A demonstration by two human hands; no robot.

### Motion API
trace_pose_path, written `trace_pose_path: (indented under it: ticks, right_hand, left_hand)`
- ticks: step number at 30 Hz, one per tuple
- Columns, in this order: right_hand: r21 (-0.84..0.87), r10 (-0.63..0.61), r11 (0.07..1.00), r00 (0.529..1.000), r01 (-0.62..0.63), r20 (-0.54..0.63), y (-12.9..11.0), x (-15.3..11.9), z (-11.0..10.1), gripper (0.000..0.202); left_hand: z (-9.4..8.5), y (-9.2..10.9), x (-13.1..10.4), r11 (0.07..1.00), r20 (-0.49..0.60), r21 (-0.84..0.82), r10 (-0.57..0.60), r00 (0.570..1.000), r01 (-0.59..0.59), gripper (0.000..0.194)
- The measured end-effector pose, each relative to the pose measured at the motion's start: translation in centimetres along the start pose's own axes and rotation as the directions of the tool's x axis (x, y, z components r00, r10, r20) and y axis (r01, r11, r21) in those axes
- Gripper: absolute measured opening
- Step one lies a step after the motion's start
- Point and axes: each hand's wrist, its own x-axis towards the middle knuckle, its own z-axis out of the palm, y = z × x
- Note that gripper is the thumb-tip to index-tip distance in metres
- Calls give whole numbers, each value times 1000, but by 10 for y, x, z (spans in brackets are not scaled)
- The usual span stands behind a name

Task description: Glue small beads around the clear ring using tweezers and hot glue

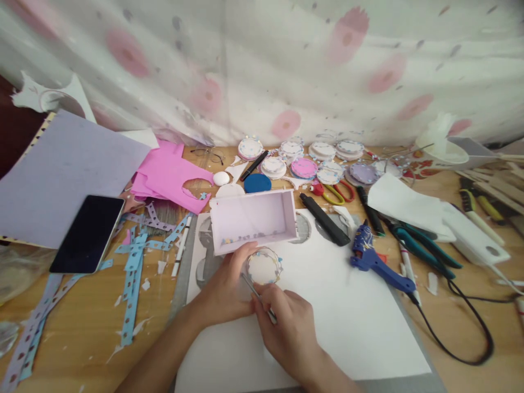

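My left hand point(223, 292) is closed around the left edge of a small round white piece point(263, 267) rimmed with beads. Between the fingers of my right hand point(289, 327) is a thin metal tool point(256, 295), its tip at the lower left of the round piece. Just above stands a pale lilac box point(254, 217), open toward me, with small beads at its bottom edge. Under both hands lies a large white sheet point(347, 327). Several similar beaded discs point(304, 168) sit in rows behind the box.
A blue glue gun point(379, 265), its cable, pliers point(428, 248) and a black marker point(325, 218) lie on the right. Left are a phone point(88, 234), punched blue strips point(131, 289), pink foam point(167, 174) and a lilac sheet point(73, 169). A flowered curtain point(245, 65) hangs behind.
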Motion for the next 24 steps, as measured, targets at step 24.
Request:
trace_pose_path:
  ticks: [24]
  right_hand:
    - [310,194,946,926,-90,-325,0,-10,-78,40]
  left_hand:
    - [-9,5,10,989,-23,129,82,996,-79,105]
